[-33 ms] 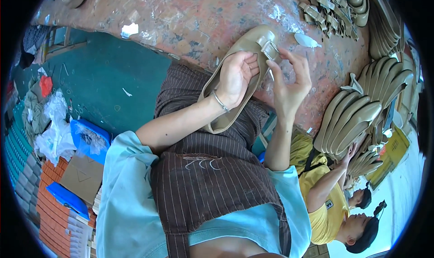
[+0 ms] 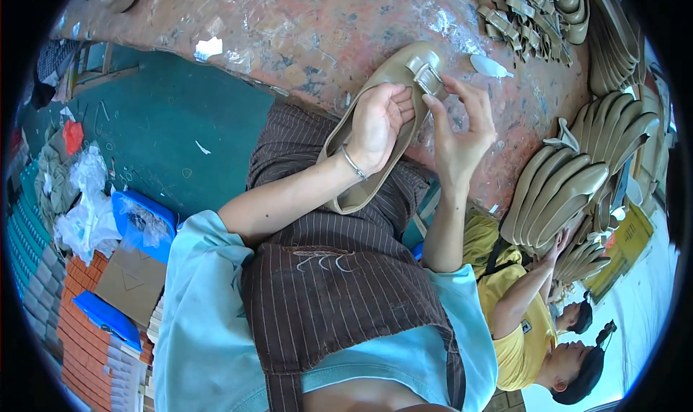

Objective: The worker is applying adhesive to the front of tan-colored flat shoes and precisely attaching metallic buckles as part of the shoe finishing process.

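A tan ballet flat (image 2: 337,141) lies slanted between my lap and the table edge, its toe up on the tabletop. My left hand (image 2: 375,123) rests over the shoe's opening, fingers curled in and gripping its upper near the toe. At the toe sits a tan bow (image 2: 428,77) with a pale rectangular buckle. My right hand (image 2: 462,127) takes the bow's outer end between thumb and forefinger, the other fingers bent. My left palm covers part of the shoe's inside, and the fingertips under the upper are hidden.
Beyond my right hand lies a small white squeeze bottle (image 2: 491,66). Loose tan bows (image 2: 520,15) pile at the far right, beside stacked tan shoes (image 2: 552,195). A person in yellow (image 2: 516,304) works at the right. Blue bins (image 2: 144,217) stand on the floor at left.
Almost nothing differs. My right thumb and fingers have shifted very slightly to the left at the bow; the shoe and my left hand hold their place.
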`<state>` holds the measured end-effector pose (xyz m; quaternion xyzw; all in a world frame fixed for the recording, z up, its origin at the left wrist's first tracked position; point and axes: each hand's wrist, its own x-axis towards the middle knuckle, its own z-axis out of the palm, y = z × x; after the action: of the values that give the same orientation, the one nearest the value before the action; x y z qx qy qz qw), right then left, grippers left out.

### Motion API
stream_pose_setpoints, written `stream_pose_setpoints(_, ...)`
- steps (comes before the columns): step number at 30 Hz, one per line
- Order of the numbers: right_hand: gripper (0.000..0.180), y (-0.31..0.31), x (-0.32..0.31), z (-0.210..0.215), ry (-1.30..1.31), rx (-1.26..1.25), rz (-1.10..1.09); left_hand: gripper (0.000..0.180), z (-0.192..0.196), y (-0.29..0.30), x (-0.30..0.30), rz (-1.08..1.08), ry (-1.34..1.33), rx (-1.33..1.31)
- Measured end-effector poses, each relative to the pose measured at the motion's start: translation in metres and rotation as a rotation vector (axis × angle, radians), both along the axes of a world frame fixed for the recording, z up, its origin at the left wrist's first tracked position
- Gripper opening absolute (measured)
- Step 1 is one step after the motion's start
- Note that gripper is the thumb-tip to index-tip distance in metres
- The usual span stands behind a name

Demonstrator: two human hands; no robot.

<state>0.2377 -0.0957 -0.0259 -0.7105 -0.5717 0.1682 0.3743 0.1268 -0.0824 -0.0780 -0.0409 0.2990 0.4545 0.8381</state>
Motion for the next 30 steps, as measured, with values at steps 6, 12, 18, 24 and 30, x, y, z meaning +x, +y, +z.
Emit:
stream_pose_setpoints(6,0.032,0.006,-0.001,0.0,-0.084,-0.027,0.005,0.027,-0.002,0.0,0.002,-0.017,0.002,0.018)
stream_pose_setpoints(12,0.032,0.005,-0.001,-0.003,-0.082,-0.033,0.018,0.027,-0.004,-0.003,0.003,-0.019,-0.002,0.014)
stream_pose_setpoints(18,0.03,0.005,-0.004,-0.006,-0.034,-0.029,0.012,0.024,0.0,-0.003,-0.003,-0.007,-0.008,0.02)
stream_pose_setpoints(24,0.029,0.005,0.002,-0.003,0.001,0.028,-0.051,0.019,0.022,0.008,0.01,-0.139,0.271,-0.006)
stream_pose_setpoints(30,0.029,-0.012,-0.011,-0.006,0.126,0.109,-0.057,0.017,0.014,0.009,0.002,-0.099,0.421,-0.007)
